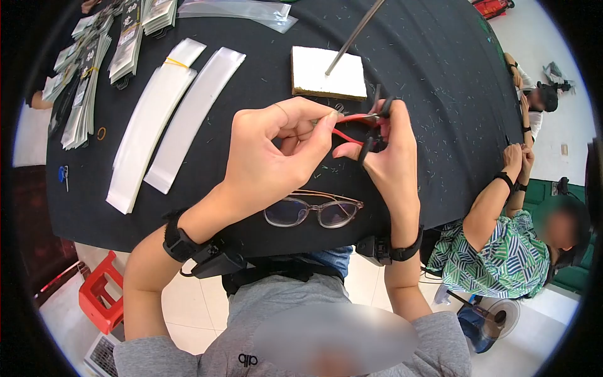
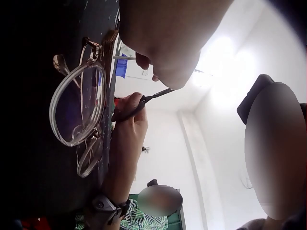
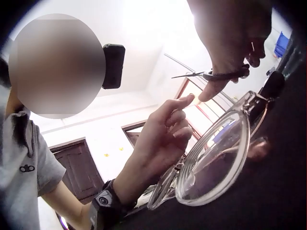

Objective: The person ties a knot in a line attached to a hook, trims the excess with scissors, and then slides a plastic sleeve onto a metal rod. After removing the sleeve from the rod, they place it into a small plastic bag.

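My left hand (image 1: 276,141) is raised over the table, thumb and forefinger pinching a thin line with a small wire-like piece (image 1: 340,109) at the fingertips. What it is made of I cannot tell. A thin strand crosses the back of the forefinger. Opposite, my right hand (image 1: 392,147) grips red-handled pliers (image 1: 358,118), close beside the left fingertips. Black scissors (image 3: 218,74) are also in the right hand, their blades pointing up off the table. Below both hands lies a pair of clear-framed glasses (image 1: 312,212).
A white block (image 1: 342,75) with a metal rod (image 1: 355,39) stands beyond my hands. Clear plastic sleeves (image 1: 154,129) and bundled printed cards (image 1: 85,107) lie to the left. Small clippings dot the black cloth (image 1: 433,125). Other people (image 1: 502,245) sit at the right edge.
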### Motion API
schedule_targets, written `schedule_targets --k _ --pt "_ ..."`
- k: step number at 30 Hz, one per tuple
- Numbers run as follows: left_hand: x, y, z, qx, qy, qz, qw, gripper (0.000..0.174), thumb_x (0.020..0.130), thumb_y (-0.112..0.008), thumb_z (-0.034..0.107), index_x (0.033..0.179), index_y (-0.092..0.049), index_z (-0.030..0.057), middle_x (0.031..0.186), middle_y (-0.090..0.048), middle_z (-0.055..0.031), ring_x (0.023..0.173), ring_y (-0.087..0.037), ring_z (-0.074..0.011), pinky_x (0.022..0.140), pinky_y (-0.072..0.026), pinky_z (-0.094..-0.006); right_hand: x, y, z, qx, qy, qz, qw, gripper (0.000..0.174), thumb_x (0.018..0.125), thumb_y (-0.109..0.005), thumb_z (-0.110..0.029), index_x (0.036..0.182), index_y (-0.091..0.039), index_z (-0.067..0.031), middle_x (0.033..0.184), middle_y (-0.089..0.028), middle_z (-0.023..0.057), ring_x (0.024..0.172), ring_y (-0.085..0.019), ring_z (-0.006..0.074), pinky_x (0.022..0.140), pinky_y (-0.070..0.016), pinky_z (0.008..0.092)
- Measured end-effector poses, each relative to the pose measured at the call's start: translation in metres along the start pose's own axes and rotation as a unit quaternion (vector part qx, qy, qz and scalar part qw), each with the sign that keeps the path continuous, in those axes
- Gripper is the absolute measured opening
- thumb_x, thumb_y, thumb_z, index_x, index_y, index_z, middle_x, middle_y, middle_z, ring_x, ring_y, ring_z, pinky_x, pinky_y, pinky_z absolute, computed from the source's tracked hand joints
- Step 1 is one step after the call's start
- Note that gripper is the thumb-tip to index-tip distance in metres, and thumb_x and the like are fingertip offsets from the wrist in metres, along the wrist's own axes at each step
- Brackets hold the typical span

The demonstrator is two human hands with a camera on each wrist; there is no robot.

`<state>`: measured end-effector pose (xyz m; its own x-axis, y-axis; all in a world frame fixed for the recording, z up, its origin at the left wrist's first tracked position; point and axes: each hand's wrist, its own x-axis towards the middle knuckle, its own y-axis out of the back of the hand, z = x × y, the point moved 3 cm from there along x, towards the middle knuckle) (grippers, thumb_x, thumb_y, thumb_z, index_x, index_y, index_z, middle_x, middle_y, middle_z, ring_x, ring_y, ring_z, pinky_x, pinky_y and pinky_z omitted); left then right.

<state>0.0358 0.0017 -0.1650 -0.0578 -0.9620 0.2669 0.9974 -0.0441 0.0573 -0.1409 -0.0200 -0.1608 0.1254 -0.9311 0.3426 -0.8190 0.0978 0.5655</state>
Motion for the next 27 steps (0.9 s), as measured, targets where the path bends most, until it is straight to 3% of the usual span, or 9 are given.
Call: schedule_targets --k 10,21,27 --pt "-0.0009 -0.0011 0.0025 -0.004 -0.019 -0.001 1.000 0.011 0.087 -0.062 0.003 0.095 -0.068 -0.0021 0.063 -0.061 0.0028 0.049 -0.041 0.0041 0.042 -0.0271 -0.0147 -0.0016 -0.0043 0.0058 -0.057 0.034 -0.037 0.997 0.054 0.050 -0.089 -0.029 0.080 -0.053 -0.0029 0.075 -0.054 0.0064 0.069 -0.056 0.0241 0.064 -0.0448 0.0333" --pt "-0.0001 -0.0010 0.0052 0.006 -0.028 -0.002 1.000 0.010 0.086 -0.062 0.002 0.093 -0.068 -0.0013 0.059 -0.057 0.0049 0.047 -0.040 0.0035 0.041 -0.0255 -0.0158 -0.0039 -0.0025 0.0034 -0.089 0.021 -0.040 0.995 0.043 0.055 -0.086 -0.031 0.075 -0.058 -0.0065 0.066 -0.057 0.0015 0.061 -0.055 0.0196 0.060 -0.0405 0.0303" --pt "-0.0001 0.0002 0.0041 0.019 -0.024 -0.001 1.000 0.010 0.087 -0.062 0.003 0.093 -0.068 -0.0019 0.060 -0.058 0.0048 0.049 -0.041 0.0038 0.042 -0.0258 -0.0153 -0.0045 -0.0031 0.0062 -0.053 0.004 -0.035 0.998 0.044 0.055 -0.087 -0.030 0.075 -0.057 -0.0049 0.067 -0.056 0.0030 0.060 -0.053 0.0201 0.061 -0.0420 0.0312"
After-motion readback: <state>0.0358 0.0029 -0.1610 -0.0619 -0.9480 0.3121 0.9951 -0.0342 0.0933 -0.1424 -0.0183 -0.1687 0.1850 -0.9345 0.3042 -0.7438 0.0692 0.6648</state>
